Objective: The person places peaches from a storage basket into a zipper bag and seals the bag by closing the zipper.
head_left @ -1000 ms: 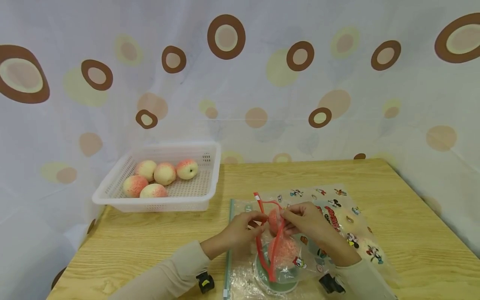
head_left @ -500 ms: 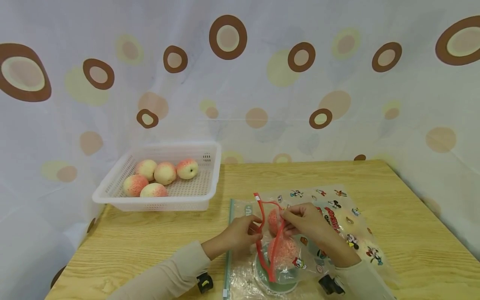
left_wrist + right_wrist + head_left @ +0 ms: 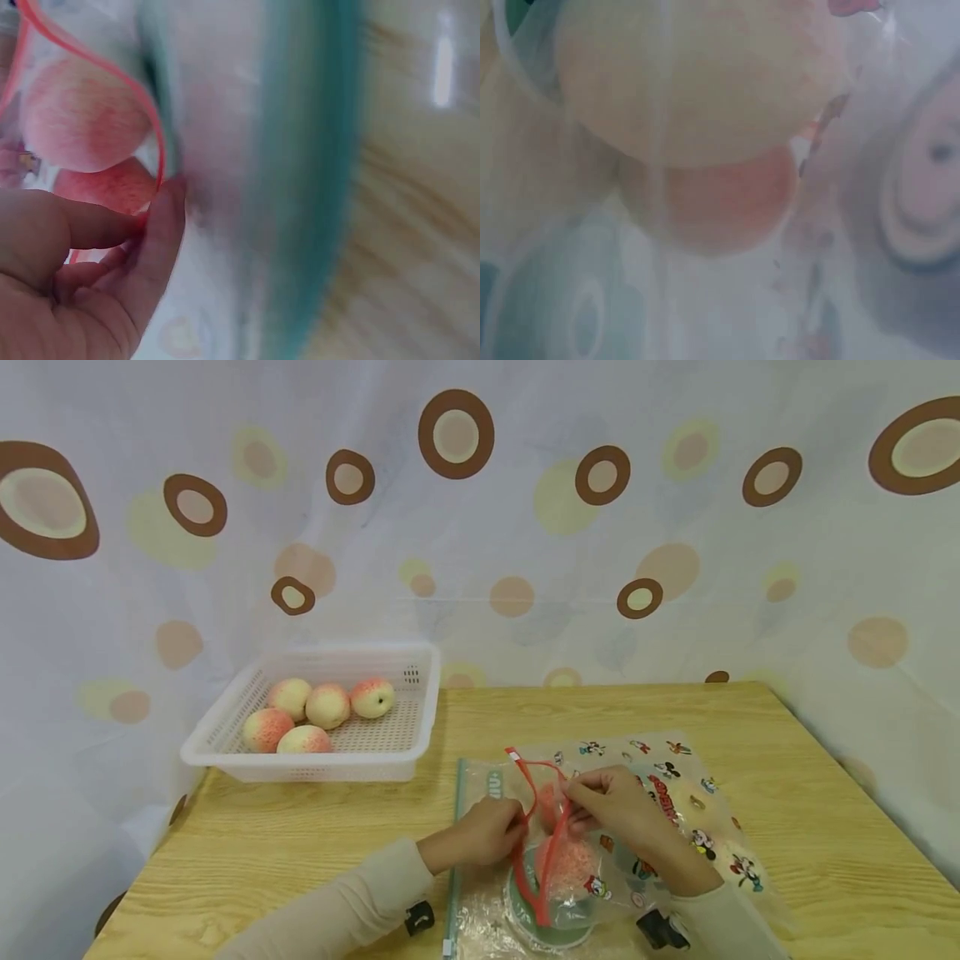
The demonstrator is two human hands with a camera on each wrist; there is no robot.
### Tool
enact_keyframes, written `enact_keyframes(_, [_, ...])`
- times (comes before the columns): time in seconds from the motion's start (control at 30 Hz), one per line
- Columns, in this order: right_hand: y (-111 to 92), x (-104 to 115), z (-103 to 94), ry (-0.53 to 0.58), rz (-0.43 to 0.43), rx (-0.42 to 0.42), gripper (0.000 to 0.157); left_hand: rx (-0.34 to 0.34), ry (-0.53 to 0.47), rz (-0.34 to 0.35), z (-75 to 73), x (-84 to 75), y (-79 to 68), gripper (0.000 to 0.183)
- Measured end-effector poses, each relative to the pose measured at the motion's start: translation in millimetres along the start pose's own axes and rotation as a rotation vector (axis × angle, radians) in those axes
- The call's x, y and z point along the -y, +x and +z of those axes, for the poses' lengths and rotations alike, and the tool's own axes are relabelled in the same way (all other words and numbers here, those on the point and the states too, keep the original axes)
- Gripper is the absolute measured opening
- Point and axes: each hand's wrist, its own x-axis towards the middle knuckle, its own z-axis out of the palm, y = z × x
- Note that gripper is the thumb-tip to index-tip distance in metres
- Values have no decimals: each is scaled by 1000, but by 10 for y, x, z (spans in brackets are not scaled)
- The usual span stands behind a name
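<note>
A clear zip bag with a red strip (image 3: 542,910) round its mouth stands between both hands, two peaches (image 3: 567,867) showing inside. My left hand (image 3: 480,833) pinches the left side of the mouth; in the left wrist view, thumb and finger of that hand (image 3: 82,277) meet on the red strip, beside a peach (image 3: 86,112). Opposite, my right hand (image 3: 622,806) pinches the right side of the mouth with thumb and fingers. The mouth gapes between them. Through hazy film in the right wrist view, a pale peach (image 3: 705,82) overlaps a redder one (image 3: 716,206); the right hand is hidden there.
Flat underneath lies another clear bag with a teal strip (image 3: 453,893) along its left edge. Cartoon-printed film (image 3: 705,839) spreads to the right. A pale green round shape (image 3: 555,937) shows below the peaches. Back left, a white basket (image 3: 315,768) holds several peaches (image 3: 327,706).
My left hand first loosened and drew back slightly left, then moved lower and closed on the red strip, bending it inward. The right hand has kept its hold in place.
</note>
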Motion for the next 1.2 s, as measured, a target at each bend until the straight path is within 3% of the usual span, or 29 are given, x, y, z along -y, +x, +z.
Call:
enact_keyframes(0.17, [-70,108,-188,-53,-23,-51,30,61,-321,-80,-118,-120,136,10])
enact_keyframes(0.27, [-154,215,-366,-77,-33,-91,33,77,-517,-112,-229,-281,221,12])
enact_keyframes(0.37, [-261,319,-581,-52,-74,-133,34,82,-646,-113,-322,-463,290,15])
enact_keyframes(0.5, [-399,397,-873,67,-171,-165,22,81,-714,-110,-385,-651,348,19])
enact_keyframes(0.73, [-572,453,-1234,214,-294,-225,23,52,-840,-85,-435,-791,383,27])
enact_keyframes(0.93, [-603,435,-1374,284,-302,-254,23,-5,-952,-39,-468,-919,461,34])
enact_keyframes(1.1, [-588,405,-1446,297,-280,-275,23,-63,-1047,-60,-462,-1083,529,36])
enact_keyframes(1.2, [-597,427,-1501,243,-246,-303,23,-103,-1102,-82,-476,-1147,584,37])
